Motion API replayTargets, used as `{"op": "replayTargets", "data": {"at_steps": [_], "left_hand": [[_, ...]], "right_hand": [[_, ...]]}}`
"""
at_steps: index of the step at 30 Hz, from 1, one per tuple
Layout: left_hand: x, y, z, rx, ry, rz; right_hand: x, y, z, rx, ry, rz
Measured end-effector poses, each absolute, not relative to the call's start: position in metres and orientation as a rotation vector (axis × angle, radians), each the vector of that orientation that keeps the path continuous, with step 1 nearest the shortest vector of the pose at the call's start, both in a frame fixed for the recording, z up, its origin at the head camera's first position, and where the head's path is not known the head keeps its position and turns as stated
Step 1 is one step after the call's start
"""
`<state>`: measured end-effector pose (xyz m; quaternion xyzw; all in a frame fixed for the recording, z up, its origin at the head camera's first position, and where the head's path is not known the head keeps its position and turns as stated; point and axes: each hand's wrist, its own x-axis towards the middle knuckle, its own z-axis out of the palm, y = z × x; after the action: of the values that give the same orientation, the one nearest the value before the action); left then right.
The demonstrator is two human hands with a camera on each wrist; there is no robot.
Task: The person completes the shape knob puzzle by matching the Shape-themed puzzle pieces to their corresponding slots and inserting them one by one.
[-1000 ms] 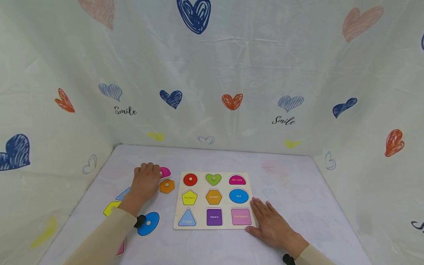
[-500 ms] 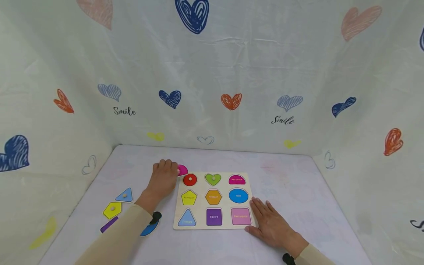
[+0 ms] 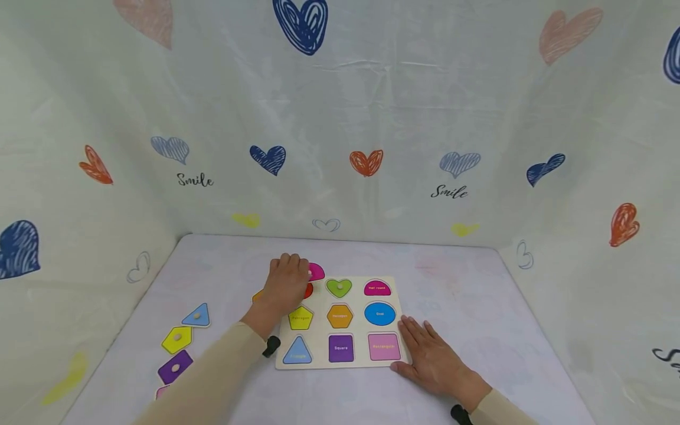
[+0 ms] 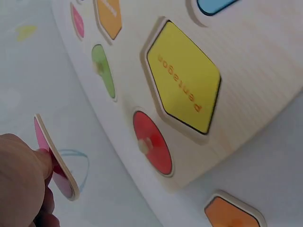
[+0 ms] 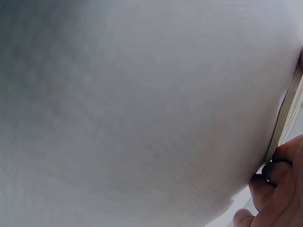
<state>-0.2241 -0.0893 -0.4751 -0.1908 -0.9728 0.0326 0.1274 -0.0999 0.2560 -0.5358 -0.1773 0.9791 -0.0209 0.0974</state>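
My left hand pinches a magenta half-round puzzle piece, held up over the back left corner of the wooden shape board. A red circle piece and a green heart piece, both with knobs, sit in the board's back row. The printed half-round slot is at its back right; the other slots show pentagon, hexagon, oval, triangle, square and rectangle. My right hand lies with straight fingers against the board's right edge, fingertips touching it.
Left of the board lie a blue triangle, a yellow pentagon, a purple square and a mostly hidden pink piece. An orange hexagon lies just off the board's left corner. A heart-printed curtain surrounds the table.
My left hand has carried the half-round piece rightward from the table's left side to above the board's back left corner. My right hand stays at the board's edge.
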Motion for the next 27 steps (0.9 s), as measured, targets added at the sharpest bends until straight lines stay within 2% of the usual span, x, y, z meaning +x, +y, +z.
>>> {"op": "replayTargets", "data": {"at_steps": [15, 27], "left_hand": [[-0.229, -0.026, -0.476, -0.723, -2.856, 0.007], [-0.238, 0.019, -0.500, -0.803, -2.891, 0.090]], "right_hand": [[-0.101, 0.257, -0.534, -0.524, 2.875, -0.088], [-0.102, 0.258, -0.536, -0.553, 2.877, -0.040]]}}
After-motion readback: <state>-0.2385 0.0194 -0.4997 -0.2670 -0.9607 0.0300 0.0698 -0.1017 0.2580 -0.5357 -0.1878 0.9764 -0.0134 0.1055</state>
